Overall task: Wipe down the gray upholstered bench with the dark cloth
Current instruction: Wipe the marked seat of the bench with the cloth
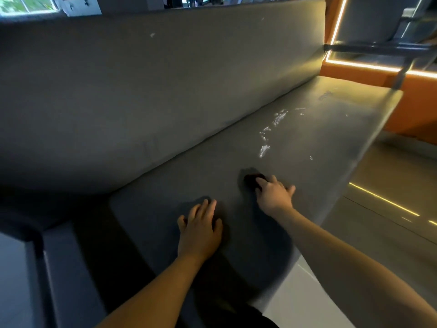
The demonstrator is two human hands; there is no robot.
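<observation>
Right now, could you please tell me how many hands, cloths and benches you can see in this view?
hands: 2, the left hand and the right hand
dark cloth: 1
gray bench: 1
Total: 4

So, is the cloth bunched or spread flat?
Bunched: the dark cloth is a small wad under the right hand, not spread over the bench.
</observation>
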